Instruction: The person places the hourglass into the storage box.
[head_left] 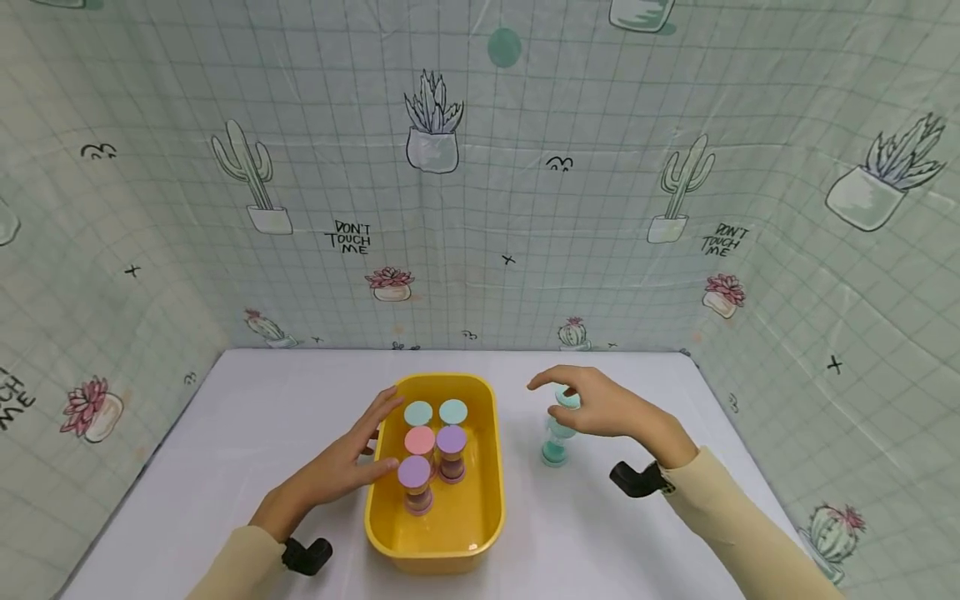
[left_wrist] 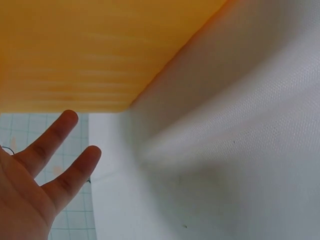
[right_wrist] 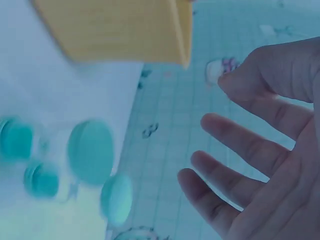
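Observation:
Several sand timers stand in a yellow bin (head_left: 438,546): a pink one (head_left: 420,440), two purple ones, the nearer a purple sand timer (head_left: 415,473), and two with teal caps at the far end. My left hand (head_left: 348,462) lies along the bin's left rim, fingers spread; the left wrist view shows two fingers (left_wrist: 75,175) beside the bin's outer wall. To the right of the bin my right hand (head_left: 600,404) hovers above the teal sand timers (head_left: 555,454) on the table, partly hiding them. Two teal sand timers (right_wrist: 90,152) appear in the right wrist view, apart from its loosely bent fingers.
The bin sits mid-table on a white tabletop (head_left: 285,408). A grid-patterned cloth (head_left: 510,192) with printed cacti walls off the back and both sides. Each wrist wears a black device, such as the right wrist's black camera mount (head_left: 637,479).

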